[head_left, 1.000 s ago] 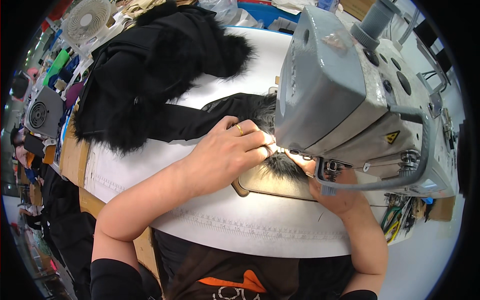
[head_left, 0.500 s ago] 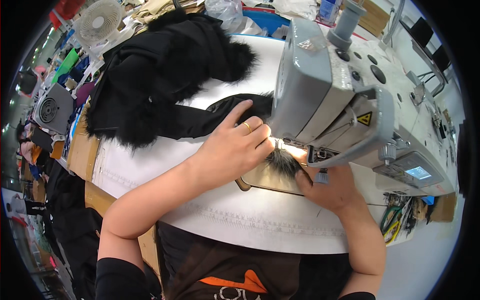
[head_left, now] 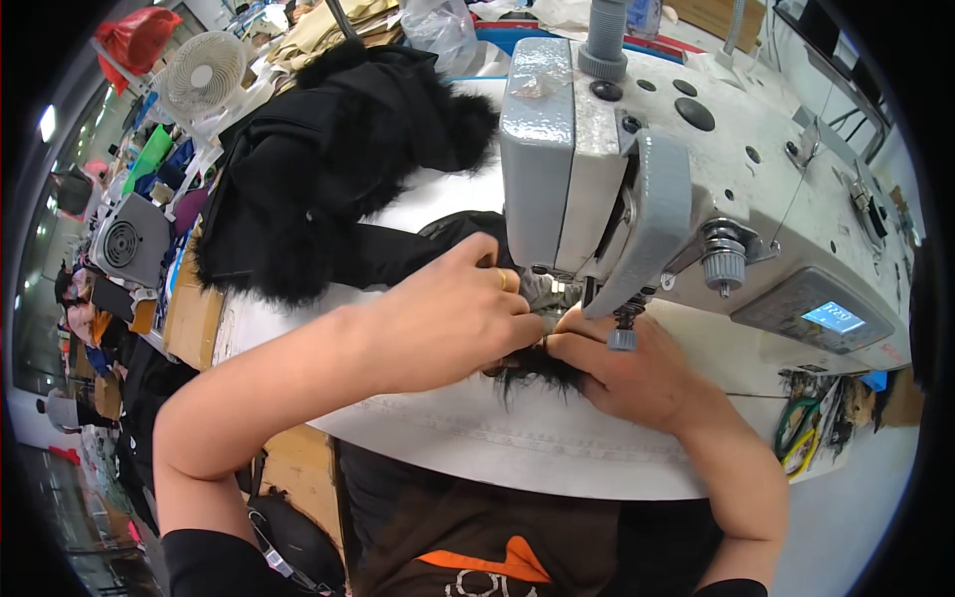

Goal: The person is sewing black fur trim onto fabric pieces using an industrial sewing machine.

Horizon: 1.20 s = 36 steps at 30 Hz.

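Black fur trim [head_left: 542, 377] lay between the sewing machine [head_left: 716, 169] and the front edge of the white table [head_left: 557, 453], pinched by left hand [head_left: 458, 323] and right hand [head_left: 632, 373] close together, apparently partway sewn, the length left impossible to tell.

Fur [head_left: 538, 374] between the left hand [head_left: 463, 313] and right hand [head_left: 637, 370] is black. The sewing machine [head_left: 711, 159] beyond is off-white and grey.
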Each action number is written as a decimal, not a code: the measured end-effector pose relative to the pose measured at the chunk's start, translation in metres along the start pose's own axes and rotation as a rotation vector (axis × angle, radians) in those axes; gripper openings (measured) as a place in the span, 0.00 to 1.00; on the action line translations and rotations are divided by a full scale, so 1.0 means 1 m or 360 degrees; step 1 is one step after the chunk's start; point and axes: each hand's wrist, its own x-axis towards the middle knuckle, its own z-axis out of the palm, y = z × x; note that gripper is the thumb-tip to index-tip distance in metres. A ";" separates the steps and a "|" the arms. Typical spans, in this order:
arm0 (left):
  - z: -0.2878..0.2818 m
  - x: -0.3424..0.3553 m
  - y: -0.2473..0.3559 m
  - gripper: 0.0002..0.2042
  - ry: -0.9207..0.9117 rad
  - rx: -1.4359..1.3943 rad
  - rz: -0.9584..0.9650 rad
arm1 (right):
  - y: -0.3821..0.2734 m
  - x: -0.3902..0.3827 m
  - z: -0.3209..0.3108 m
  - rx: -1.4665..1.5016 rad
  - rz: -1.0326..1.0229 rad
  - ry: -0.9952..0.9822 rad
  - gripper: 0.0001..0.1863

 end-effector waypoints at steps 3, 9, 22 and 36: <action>-0.012 0.006 -0.001 0.07 -0.0101 0.0368 0.0087 | 0.000 0.001 -0.006 0.0092 0.0020 -0.0113 0.25; -0.012 0.009 -0.015 0.09 -0.0014 0.0400 0.0220 | -0.003 0.002 -0.015 0.0173 0.0136 -0.0327 0.27; 0.019 0.016 -0.031 0.08 0.0331 0.0941 0.0101 | 0.012 -0.006 0.005 -0.0167 0.0726 -0.0225 0.15; 0.025 -0.002 -0.025 0.07 0.0377 0.0645 0.0270 | -0.010 0.000 0.003 -0.0100 0.0550 0.0016 0.07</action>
